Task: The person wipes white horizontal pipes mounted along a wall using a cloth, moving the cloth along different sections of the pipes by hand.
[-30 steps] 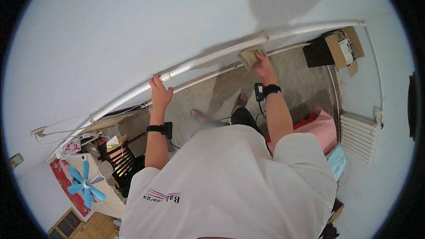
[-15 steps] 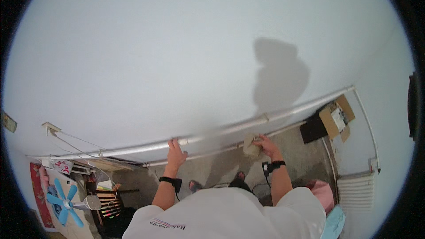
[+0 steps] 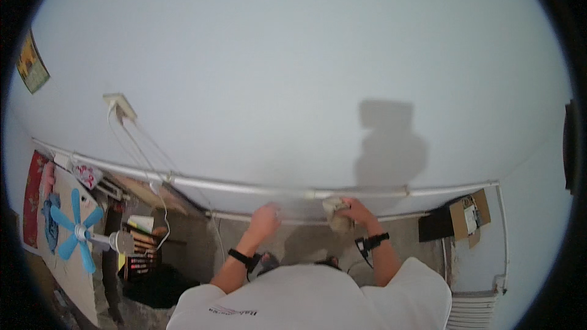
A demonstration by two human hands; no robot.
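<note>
A crumpled beige cloth [image 3: 338, 219] hangs from my right hand [image 3: 359, 212], whose fingers are closed round it. It is just below the white pipe [image 3: 361, 194] that runs along the wall; whether the cloth touches the pipe is unclear. My left hand [image 3: 264, 221] is a little below the same pipe, to the left of the cloth and apart from it. Its fingers look bent but are blurred, so I cannot make out whether anything is in them. Both wrists wear black bands with cables.
A blue-bladed fan [image 3: 78, 231] stands at the left by a cluttered table [image 3: 70, 275]. White cords hang from a wall socket [image 3: 120, 107]. At the right are an open cardboard box [image 3: 460, 220] and a white radiator [image 3: 480, 311]. A lower pipe [image 3: 397, 217] runs near the floor.
My left hand has come off the pipe and moved right and down. The right hand has shifted slightly left and lower with the cloth. My view has turned, showing more of the left wall.
</note>
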